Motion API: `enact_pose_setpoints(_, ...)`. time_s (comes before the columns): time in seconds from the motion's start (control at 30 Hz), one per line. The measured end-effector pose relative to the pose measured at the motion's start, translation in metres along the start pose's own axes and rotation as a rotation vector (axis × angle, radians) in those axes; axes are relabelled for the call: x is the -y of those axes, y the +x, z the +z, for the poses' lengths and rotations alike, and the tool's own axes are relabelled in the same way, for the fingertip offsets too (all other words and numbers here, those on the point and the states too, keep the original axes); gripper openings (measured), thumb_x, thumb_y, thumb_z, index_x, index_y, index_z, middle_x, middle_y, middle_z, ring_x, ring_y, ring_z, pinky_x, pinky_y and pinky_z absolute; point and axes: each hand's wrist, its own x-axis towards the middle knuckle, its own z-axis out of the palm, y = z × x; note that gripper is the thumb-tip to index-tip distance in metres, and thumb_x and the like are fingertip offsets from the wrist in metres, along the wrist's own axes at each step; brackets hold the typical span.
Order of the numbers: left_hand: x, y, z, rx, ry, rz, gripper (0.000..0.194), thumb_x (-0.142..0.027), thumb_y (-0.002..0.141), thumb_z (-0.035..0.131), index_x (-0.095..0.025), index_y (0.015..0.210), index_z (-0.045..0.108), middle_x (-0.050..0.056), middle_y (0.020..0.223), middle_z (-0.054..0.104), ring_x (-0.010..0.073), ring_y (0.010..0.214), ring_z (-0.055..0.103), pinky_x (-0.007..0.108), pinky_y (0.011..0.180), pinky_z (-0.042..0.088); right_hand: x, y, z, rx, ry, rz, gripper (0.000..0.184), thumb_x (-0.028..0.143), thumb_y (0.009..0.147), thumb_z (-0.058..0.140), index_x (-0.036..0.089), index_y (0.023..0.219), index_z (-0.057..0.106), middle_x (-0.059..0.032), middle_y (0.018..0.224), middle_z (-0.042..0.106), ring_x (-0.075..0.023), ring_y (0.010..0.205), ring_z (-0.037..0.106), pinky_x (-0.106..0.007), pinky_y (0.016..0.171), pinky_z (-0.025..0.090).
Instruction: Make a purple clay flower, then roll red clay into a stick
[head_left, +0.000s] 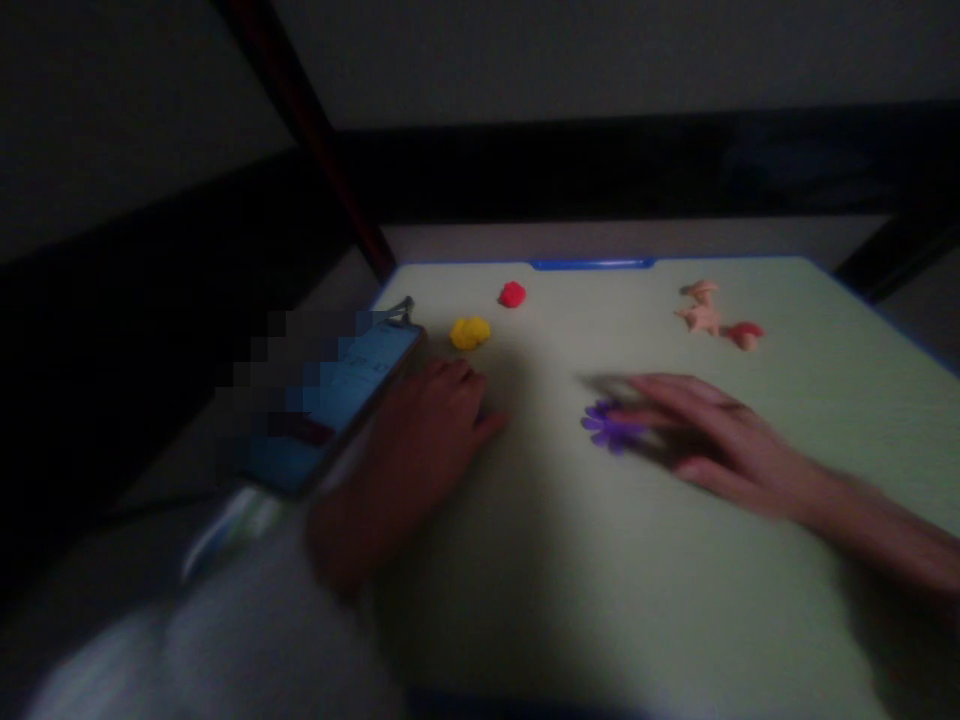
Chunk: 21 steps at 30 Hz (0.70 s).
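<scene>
Purple clay flower [609, 424] under right hand [701, 425], fingers spread flat, grip loose; left hand [431, 420] curled, resting on bench [600, 600], holding nothing.

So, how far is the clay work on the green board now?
Already shaped: the orange figures at the far right of the green board, and a purple flower. In hand: the right hand lies flat over the flower; the left hand rests beside a phone. Left: the yellow lump and red lump lie untouched.
</scene>
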Motion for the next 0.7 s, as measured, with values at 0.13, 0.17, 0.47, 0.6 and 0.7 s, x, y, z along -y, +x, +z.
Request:
enact_pose_setpoints(0.13, 0.004, -0.005, 0.004, 0.058, -0.029, 0.033, 0.018, -0.030, 0.083, 0.053, -0.014, 0.078, 0.060, 0.009, 0.088, 0.063, 0.0228, 0.081, 0.059, 0.035, 0.075, 0.045, 0.001, -0.002, -0.004, -0.148, 0.046, 0.095, 0.053, 0.045, 0.091, 0.038, 0.023, 0.139, 0.031, -0.0103, 0.120, 0.060, -0.0269, 0.111, 0.054, -0.043, 0.091, 0.045)
enact_pose_setpoints(0.17, 0.004, -0.006, 0.005, 0.066, -0.043, 0.039, 0.017, -0.029, 0.084, 0.052, -0.014, 0.078, 0.059, 0.009, 0.088, 0.063, 0.0223, 0.080, 0.059, 0.035, 0.073, 0.045, 0.001, -0.002, -0.004, -0.168, 0.046, 0.106, 0.052, 0.044, 0.091, 0.038, 0.022, 0.137, 0.033, -0.0101, 0.117, 0.062, -0.0267, 0.108, 0.055, -0.043, 0.090, 0.045)
enact_pose_setpoints(0.47, -0.018, 0.002, -0.002, -0.051, -0.856, -0.045, 0.019, -0.027, 0.076, 0.064, -0.017, 0.088, 0.053, 0.003, 0.088, 0.060, 0.0152, 0.078, 0.058, 0.028, 0.069, 0.047, 0.018, 0.008, 0.000, -0.226, 0.082, 0.204, 0.020, 0.032, 0.086, 0.053, 0.020, 0.100, 0.061, -0.0073, 0.093, 0.067, -0.0205, 0.085, 0.062, -0.035, 0.074, 0.050)
enact_pose_setpoints(0.6, -0.034, 0.002, 0.002, -0.089, -1.304, -0.115, 0.043, -0.022, 0.060, 0.077, -0.019, 0.094, 0.051, -0.002, 0.081, 0.058, 0.0111, 0.072, 0.058, 0.022, 0.064, 0.048, 0.051, 0.028, 0.007, -0.287, 0.320, 0.485, 0.024, 0.037, 0.089, 0.048, 0.017, 0.081, 0.059, -0.0016, 0.068, 0.061, -0.0128, 0.058, 0.055, -0.023, 0.051, 0.044)
enact_pose_setpoints(0.7, -0.040, 0.000, 0.006, -0.116, -1.371, -0.107, 0.049, -0.018, 0.053, 0.081, -0.019, 0.092, 0.052, -0.003, 0.079, 0.057, 0.0110, 0.072, 0.058, 0.021, 0.066, 0.047, 0.069, 0.040, 0.016, -0.151, 0.357, 0.510, 0.035, 0.044, 0.089, 0.045, 0.017, 0.066, 0.050, 0.0029, 0.055, 0.048, -0.0097, 0.049, 0.044, -0.021, 0.044, 0.034)
